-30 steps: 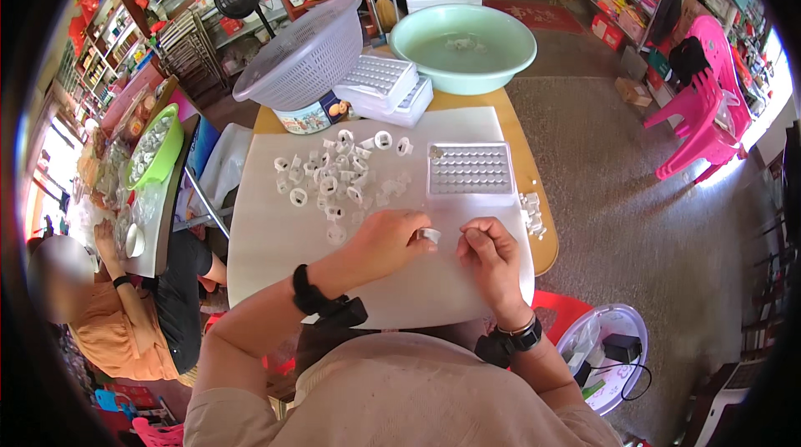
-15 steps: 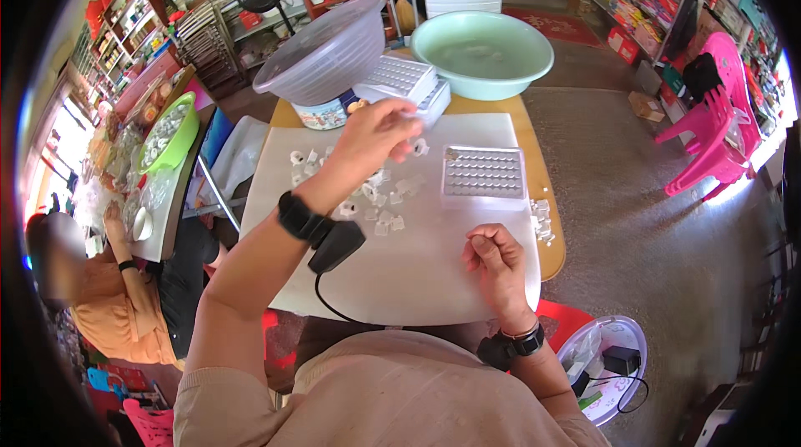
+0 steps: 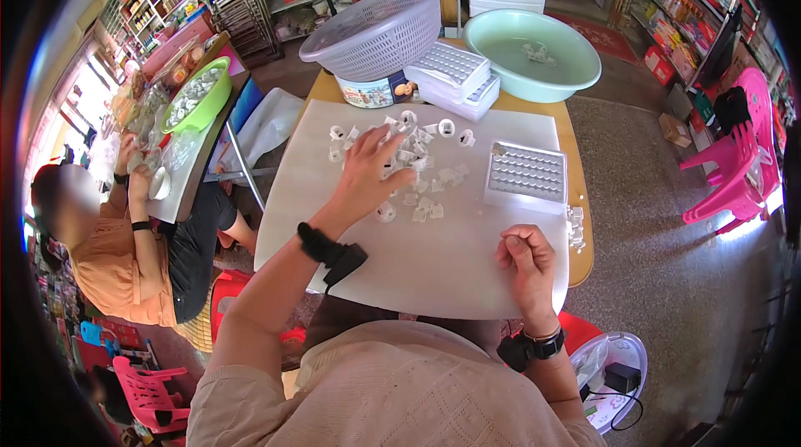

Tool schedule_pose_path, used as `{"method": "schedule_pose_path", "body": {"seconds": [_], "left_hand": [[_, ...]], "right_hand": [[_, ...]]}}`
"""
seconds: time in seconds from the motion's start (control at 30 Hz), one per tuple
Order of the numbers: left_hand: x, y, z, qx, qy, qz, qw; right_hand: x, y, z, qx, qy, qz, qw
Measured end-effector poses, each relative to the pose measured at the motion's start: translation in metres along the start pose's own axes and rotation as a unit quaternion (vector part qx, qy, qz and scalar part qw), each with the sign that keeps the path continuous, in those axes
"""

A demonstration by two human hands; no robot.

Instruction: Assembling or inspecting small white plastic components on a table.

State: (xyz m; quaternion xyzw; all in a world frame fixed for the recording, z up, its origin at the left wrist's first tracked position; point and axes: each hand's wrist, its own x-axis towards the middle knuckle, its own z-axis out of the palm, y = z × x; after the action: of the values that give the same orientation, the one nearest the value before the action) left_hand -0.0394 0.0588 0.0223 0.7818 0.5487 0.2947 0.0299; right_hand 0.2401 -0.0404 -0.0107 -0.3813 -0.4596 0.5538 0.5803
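Observation:
My left hand (image 3: pixel 367 173) reaches over a scattered pile of small white plastic parts (image 3: pixel 421 165), fingers spread and open, the fingertips at the pile's left side. Some parts are ring-shaped, others small and blocky; the hand hides a few. My right hand (image 3: pixel 530 263) hovers at the table's near right with its fingers curled and the thumb pressed to them; whatever it may hold is hidden. Beyond it lies a clear-sided tray (image 3: pixel 526 177) with rows of small grey-white pieces. Several little white pieces (image 3: pixel 576 228) lie along the table's right edge.
At the back of the white-covered table (image 3: pixel 334 222) stand a lilac basket (image 3: pixel 375 30) on a round tub (image 3: pixel 367 92), stacked white trays (image 3: pixel 455 76) and a pale green basin (image 3: pixel 534 55). A co-worker (image 3: pixel 125 255) sits left beside a green bowl (image 3: pixel 200 97). Pink chairs (image 3: pixel 738 155) stand right.
My left hand has moved down and left, from near the stacked trays to the white parts, and its fingers have spread. My right hand keeps its curled pose. The view has shifted left.

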Motion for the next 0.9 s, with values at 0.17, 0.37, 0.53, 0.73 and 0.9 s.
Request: {"method": "schedule_pose_path", "body": {"seconds": [0.17, 0.37, 0.53, 0.73, 0.9], "left_hand": [[0.007, 0.002, 0.007, 0.009, -0.095, 0.031, 0.995], [-0.037, 0.002, -0.012, -0.020, -0.102, 0.088, 0.991], [-0.060, 0.003, -0.022, -0.050, -0.050, 0.078, 0.994], [-0.083, -0.003, -0.029, -0.036, 0.065, 0.014, 0.997], [-0.092, 0.008, -0.050, -0.131, -0.103, -0.151, 0.974]], "right_hand": [[-0.002, -0.002, 0.002, -0.016, 0.016, 0.000, 1.000], [-0.001, -0.002, 0.003, -0.035, 0.018, 0.006, 0.999], [0.000, -0.002, 0.003, -0.039, 0.015, 0.007, 0.999], [0.000, -0.003, 0.008, -0.056, 0.029, 0.007, 0.998], [0.000, -0.003, 0.011, -0.072, 0.045, 0.003, 0.996]]}}
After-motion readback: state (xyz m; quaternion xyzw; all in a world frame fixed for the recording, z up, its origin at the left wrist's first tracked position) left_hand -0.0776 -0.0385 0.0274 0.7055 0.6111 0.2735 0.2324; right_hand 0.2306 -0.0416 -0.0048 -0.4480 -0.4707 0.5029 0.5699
